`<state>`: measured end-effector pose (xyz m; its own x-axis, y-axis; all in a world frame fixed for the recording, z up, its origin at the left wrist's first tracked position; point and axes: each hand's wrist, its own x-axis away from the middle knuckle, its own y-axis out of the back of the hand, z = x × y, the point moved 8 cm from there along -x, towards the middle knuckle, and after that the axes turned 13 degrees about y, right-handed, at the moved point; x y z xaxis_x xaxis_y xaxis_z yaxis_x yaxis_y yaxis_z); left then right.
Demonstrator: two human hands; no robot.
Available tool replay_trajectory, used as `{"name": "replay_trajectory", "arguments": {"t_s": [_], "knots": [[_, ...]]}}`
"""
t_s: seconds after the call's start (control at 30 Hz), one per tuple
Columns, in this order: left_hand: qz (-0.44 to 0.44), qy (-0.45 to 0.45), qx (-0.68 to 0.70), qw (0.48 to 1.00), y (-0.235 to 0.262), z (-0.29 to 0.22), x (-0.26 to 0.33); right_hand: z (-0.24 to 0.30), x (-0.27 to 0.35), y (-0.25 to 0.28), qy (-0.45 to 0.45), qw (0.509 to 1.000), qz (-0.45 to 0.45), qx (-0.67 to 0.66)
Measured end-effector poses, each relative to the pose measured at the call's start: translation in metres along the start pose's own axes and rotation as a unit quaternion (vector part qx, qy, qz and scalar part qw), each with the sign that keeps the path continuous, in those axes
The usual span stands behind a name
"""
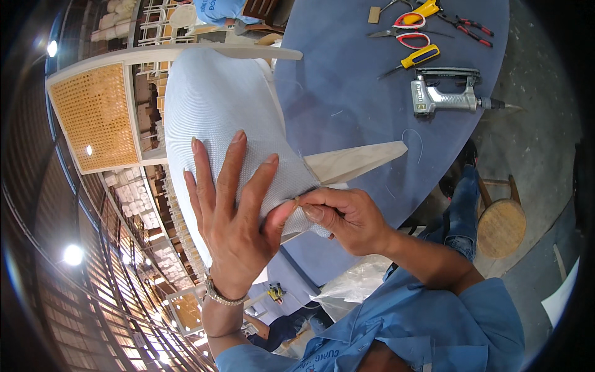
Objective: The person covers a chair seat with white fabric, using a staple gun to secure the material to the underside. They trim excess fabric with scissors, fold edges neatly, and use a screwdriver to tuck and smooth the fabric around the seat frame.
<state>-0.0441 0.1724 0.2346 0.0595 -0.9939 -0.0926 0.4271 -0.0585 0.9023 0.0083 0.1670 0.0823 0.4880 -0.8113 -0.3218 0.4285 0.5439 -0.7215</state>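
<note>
A chair seat covered in pale grey-blue woven fabric (217, 93) stands tilted on the blue-topped table (353, 80). Its bare wooden leg (356, 162) points right from the seat's corner. My left hand (232, 217) lies spread over the fabric, its thumb pressed down near the corner. Right beside that thumb, my right hand (347, 217) pinches the fabric at the corner with thumb and forefinger. Whether something small sits between those fingertips is hidden. A pale wooden frame with a woven cane panel (96, 118) adjoins the seat at the left.
On the table's far right lie a metal staple gun (443, 96), a yellow-handled screwdriver (418, 57), red-handled scissors (409, 37) and red-and-black pliers (474, 28). Crumpled clear plastic (353, 282) is near my body. A round wooden stool (501, 226) stands right. Another person (223, 11) is at the top.
</note>
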Motion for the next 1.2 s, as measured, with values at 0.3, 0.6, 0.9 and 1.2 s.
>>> {"name": "replay_trajectory", "arguments": {"t_s": [0.3, 0.6, 0.9, 1.2], "knots": [[-0.025, 0.015, -0.012, 0.999, -0.005, -0.001, 0.005, 0.022, 0.008, 0.008, 0.065, 0.982, -0.031, 0.173], [-0.039, -0.003, -0.073, 0.997, -0.007, -0.005, 0.005, 0.042, 0.0, 0.007, 0.24, 0.88, 0.019, 0.411], [-0.136, 0.045, -0.074, 0.987, -0.005, -0.009, 0.016, 0.031, -0.016, 0.022, 0.234, 0.876, 0.059, 0.418], [0.086, -0.03, 0.051, 0.994, 0.009, 0.007, -0.01, 0.031, -0.019, 0.021, 0.239, 0.875, 0.083, 0.414]]}}
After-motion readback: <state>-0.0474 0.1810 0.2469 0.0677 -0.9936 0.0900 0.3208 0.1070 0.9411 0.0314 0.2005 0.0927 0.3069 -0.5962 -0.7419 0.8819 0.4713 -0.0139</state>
